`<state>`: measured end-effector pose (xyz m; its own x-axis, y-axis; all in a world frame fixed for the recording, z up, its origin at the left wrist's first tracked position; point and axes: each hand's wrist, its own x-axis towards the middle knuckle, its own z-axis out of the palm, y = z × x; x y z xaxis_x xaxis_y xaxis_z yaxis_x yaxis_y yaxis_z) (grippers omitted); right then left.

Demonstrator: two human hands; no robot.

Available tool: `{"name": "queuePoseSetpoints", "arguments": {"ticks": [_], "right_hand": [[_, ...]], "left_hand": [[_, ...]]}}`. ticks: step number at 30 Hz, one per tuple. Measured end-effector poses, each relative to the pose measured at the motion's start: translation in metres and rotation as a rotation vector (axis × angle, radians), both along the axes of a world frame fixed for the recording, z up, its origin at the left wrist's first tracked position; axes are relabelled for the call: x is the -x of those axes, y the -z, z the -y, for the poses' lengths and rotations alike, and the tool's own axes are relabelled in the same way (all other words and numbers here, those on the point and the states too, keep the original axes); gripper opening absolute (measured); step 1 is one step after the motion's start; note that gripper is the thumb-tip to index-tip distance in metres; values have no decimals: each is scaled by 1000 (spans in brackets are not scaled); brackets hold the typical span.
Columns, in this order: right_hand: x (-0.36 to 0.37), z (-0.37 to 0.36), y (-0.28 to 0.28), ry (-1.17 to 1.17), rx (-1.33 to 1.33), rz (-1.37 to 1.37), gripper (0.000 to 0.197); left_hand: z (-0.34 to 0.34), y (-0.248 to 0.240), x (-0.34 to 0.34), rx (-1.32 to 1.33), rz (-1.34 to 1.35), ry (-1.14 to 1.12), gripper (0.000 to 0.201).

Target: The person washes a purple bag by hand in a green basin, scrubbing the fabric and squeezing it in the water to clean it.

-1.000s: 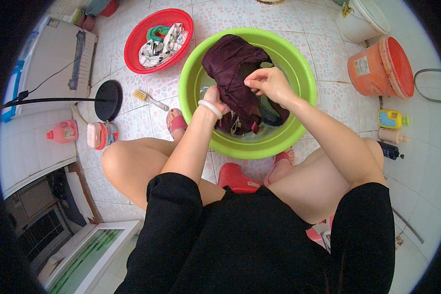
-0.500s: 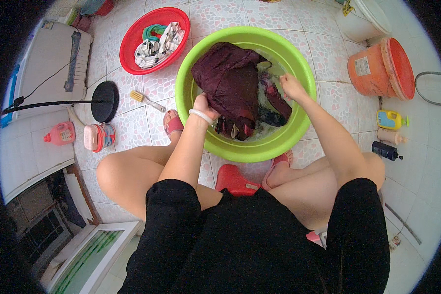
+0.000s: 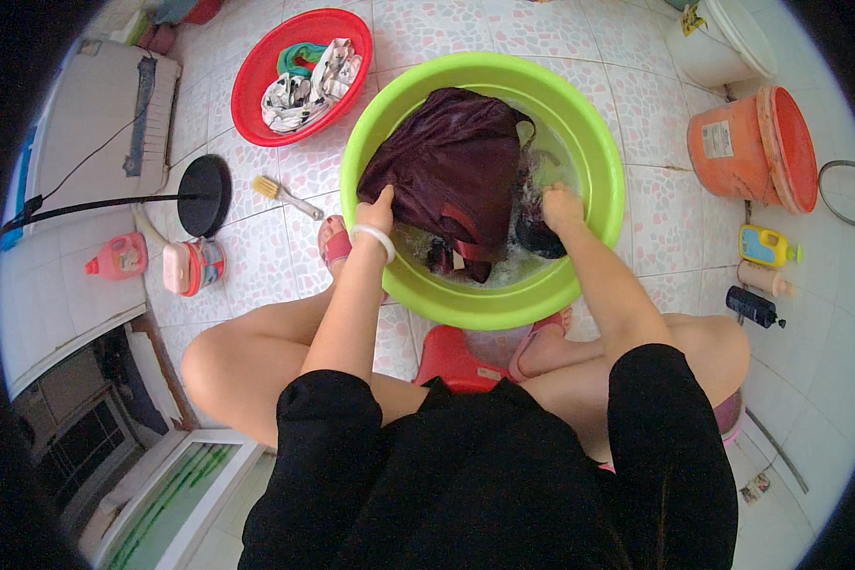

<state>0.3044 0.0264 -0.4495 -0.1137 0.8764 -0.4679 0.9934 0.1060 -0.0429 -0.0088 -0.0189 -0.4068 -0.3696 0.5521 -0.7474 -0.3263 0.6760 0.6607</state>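
Observation:
In front of me a large lime-green basin (image 3: 359, 157) holds sudsy water and a wet, dark maroon backpack (image 3: 451, 157). My left hand (image 3: 377, 211), with a white bangle at its wrist, is closed on the backpack's left edge near the rim. Inside the basin's right side, my right hand (image 3: 561, 207) is curled around a dark part of the backpack, seemingly a strap; its fingertips are partly hidden. Below the bag, wet straps and a buckle end (image 3: 470, 266) trail in the water.
A red basin (image 3: 247, 104) with clothes stands beyond at the left, near a brush (image 3: 288, 196). An orange bucket (image 3: 741, 142), a white bucket (image 3: 717, 43) and several bottles line the right wall. A red stool (image 3: 451, 359) sits beneath me.
My left hand has shifted left and pulled the backpack's edge toward the rim, spreading it. My right hand has come down lower onto the dark strap, and water splashes beside it.

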Motion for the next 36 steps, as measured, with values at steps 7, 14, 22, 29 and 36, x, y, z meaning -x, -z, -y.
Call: {"name": "queuePoseSetpoints", "arguments": {"ticks": [7,14,22,29,36], "right_hand": [[27,5,-69,-49,21,-150,25],[49,-5,-152,-62,-36,-636,26],[63,20,-271,160,500,-1886,43],[78,72,-142,59,-28,-463,48],[91,41,-254,80,62,-1365,45]], "left_hand": [[32,-27,-12,-140,-609,181,60],[46,-32,0,-196,-743,495,63],[47,-162,-22,-716,214,508,50],[73,-132,-31,-142,-1051,1278,74],[41,-176,-26,-881,-7,788,58]]}}
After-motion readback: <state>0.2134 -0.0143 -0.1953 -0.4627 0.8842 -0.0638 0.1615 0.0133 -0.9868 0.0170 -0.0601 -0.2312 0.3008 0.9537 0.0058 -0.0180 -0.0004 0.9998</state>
